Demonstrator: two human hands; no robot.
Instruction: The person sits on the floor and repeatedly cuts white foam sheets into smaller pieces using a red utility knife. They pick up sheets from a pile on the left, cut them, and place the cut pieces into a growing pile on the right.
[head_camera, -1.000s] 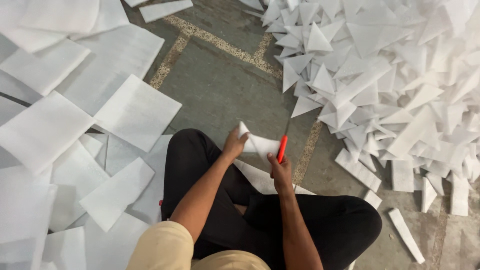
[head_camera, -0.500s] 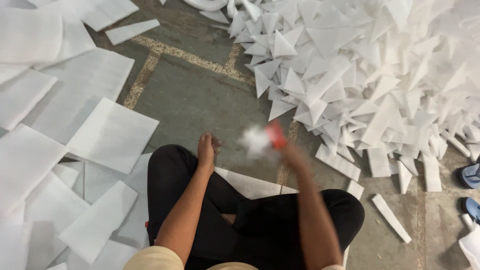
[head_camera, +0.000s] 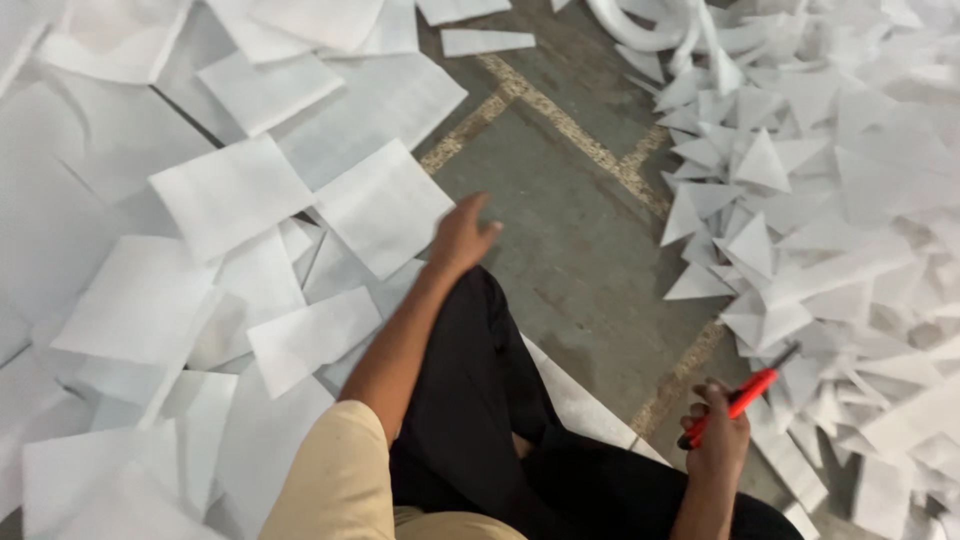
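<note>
Head view. The person sits cross-legged on a grey concrete floor (head_camera: 560, 250), legs in black trousers (head_camera: 480, 400), upper arm in a beige sleeve (head_camera: 335, 480).

Left hand (head_camera: 462, 235): extended forward and to the left, fingers spread and open, holding nothing. It hovers at the near right edge of a white rectangular sheet (head_camera: 385, 205); whether the fingertips touch it cannot be told.

Right hand (head_camera: 718, 440): low at the near right, fingers closed around a red-handled cutter (head_camera: 738, 400). The dark tip points up and to the right, toward the pile of cut triangles (head_camera: 800, 200) covering the right side of the floor.

Material location: uncut white sheets lie scattered and overlapping over the whole left half, from near to far. A long white strip (head_camera: 575, 400) lies partly under the right leg. Curled white offcuts (head_camera: 650, 25) sit at the far edge, centre right.

Handling judgement: the sheets appear light and thin, soft rather than stiff, likely foam or fibre sheet. Expect a sheet to sag when lifted by one corner and to slide easily over its neighbours. Take hold at an exposed edge or corner with a pinch, preferably the near right edge closest to the open hand, where no other sheet overlaps it. The material should tolerate creasing but may tear if pulled while pinned under another sheet.
</note>
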